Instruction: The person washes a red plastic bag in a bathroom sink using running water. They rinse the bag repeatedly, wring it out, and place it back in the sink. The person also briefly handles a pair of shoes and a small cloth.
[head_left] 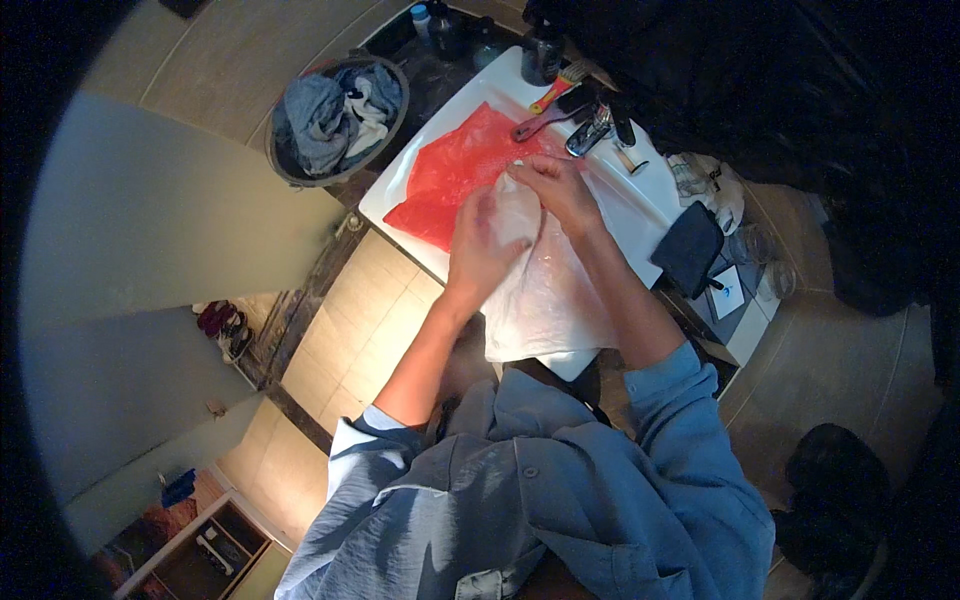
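Note:
A thin whitish plastic bag [560, 310] hangs from my two hands over the white washbasin [640, 215], down toward my waist. My right hand [562, 190] pinches its upper edge between thumb and fingers. Lower and to the left, my left hand [478, 245] is closed on the same bag, its thumb pointing right; the film partly hides its fingers. Beyond the hands a red plastic bag [445, 170] lies spread and crumpled over the basin's left side, close to my left hand.
A brush with a red-yellow handle [550, 95] and a chrome tap [590, 133] are at the basin's far side. A tub of clothes [340, 120] stands far left. A dark pouch [687, 248] and a glass jar [778, 280] sit right. Bottles [445, 32] stand behind.

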